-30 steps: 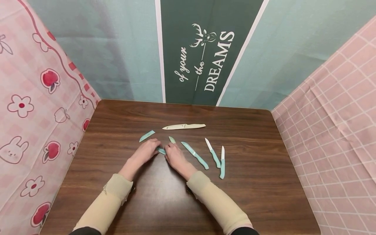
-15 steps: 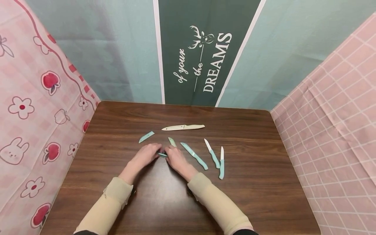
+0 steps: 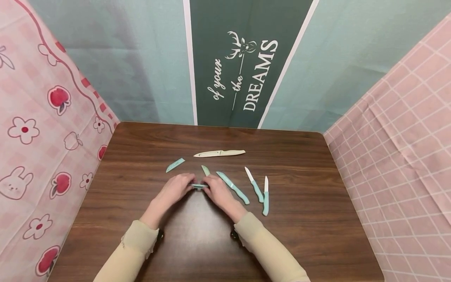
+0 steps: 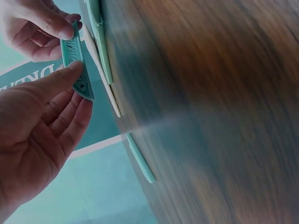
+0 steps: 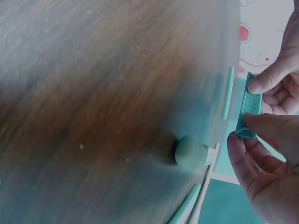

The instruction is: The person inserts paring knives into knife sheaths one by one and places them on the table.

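Observation:
Both hands hold a small teal knife sheath (image 3: 199, 186) with raised lettering, above the middle of the table. My left hand (image 3: 179, 186) pinches its pointed end between thumb and fingers, as the left wrist view shows. At the other, open end, my right hand (image 5: 275, 172) pinches it the same way. No blade shows in this sheath (image 4: 74, 49). Just beyond the right hand lies a green piece (image 3: 205, 170), its near part hidden by that hand. Another teal sheath (image 3: 175, 165) lies beyond the left hand.
A cream knife (image 3: 219, 153) in its sheath lies farther back. Right of the hands is a teal knife (image 3: 233, 188) with its blade covered. Two knives with bare white blades, one (image 3: 254, 184) leaning toward the other (image 3: 266, 196), lie farther right. Patterned cloths surround the wooden table (image 3: 310, 219).
My hands have drawn slightly toward me and rightward with the sheath. They are a little farther apart, and the sheath now lies more level between them. The things on the table stay put.

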`<state>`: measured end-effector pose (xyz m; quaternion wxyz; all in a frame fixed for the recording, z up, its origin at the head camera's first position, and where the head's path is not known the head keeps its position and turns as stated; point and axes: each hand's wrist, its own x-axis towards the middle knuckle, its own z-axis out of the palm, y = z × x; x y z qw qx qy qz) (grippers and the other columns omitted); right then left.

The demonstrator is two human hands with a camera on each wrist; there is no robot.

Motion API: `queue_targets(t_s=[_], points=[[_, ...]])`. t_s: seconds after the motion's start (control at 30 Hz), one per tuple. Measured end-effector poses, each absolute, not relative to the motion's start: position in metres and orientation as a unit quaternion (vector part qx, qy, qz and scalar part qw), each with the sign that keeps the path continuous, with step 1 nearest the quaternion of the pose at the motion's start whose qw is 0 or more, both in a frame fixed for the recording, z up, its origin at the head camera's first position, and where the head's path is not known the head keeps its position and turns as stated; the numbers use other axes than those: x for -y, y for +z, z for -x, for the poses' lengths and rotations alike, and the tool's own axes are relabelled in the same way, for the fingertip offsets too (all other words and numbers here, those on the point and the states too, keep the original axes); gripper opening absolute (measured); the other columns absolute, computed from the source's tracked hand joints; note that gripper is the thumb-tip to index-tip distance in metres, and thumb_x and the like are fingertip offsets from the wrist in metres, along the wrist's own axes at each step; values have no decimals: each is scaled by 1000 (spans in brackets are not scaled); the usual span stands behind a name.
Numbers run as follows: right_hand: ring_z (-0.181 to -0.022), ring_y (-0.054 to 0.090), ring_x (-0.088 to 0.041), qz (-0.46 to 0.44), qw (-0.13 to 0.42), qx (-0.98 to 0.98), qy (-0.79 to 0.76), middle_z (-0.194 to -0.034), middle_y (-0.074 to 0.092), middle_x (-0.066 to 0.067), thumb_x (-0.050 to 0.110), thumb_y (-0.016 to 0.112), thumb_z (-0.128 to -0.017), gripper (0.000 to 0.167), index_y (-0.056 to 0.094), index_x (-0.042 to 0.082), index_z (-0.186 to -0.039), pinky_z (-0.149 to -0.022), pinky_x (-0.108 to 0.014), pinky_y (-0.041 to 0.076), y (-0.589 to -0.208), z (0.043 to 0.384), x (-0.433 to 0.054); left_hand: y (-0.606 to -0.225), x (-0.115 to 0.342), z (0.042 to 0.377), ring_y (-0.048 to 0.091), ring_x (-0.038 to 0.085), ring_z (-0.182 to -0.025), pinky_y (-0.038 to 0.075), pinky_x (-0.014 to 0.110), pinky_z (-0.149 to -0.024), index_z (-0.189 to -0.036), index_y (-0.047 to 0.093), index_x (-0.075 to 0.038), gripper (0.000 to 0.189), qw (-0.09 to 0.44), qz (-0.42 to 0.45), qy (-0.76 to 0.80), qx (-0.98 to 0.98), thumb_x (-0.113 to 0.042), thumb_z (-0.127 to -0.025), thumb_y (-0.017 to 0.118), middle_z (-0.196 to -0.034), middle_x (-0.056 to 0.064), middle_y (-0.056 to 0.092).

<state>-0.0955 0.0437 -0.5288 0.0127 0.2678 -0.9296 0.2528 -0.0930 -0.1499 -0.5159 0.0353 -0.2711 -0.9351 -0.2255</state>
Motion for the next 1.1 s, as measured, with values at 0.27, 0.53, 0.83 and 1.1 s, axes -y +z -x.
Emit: queue_targets(t_s=[0.27,0.53,0.83,1.1], points=[[-96,70,-17,-252,29,930,266,-101,73,-3,7,70,-90,12,74,9,-101,-85,-30,56,-523,94,-56,-513,144,90,68,17,-81,56,35,-72,-93,69,-13,15,63,294,-249,921,-7,-84,78,-87,-1,70],[-80,65,-14,-243,39,920,304,-92,70,-4,5,73,-89,11,73,7,-99,-72,-26,55,-518,92,-68,-511,140,90,68,16,-83,56,35,-73,-95,72,-13,15,60,292,-264,917,-5,-84,77,-88,-1,69],[-83,69,-14,-223,31,922,317,-93,71,-4,9,72,-91,11,73,7,-102,-73,-26,57,-514,94,-85,-510,142,91,69,20,-89,56,37,-80,-96,72,-9,15,80,284,-263,919,-3,-84,77,-92,2,72],[-81,69,-16,-181,50,928,323,-91,71,-7,6,72,-89,13,72,4,-102,-72,-29,58,-510,100,-120,-513,145,95,66,19,-83,55,37,-73,-99,71,-8,17,92,246,-260,929,-2,-84,76,-91,3,71]])
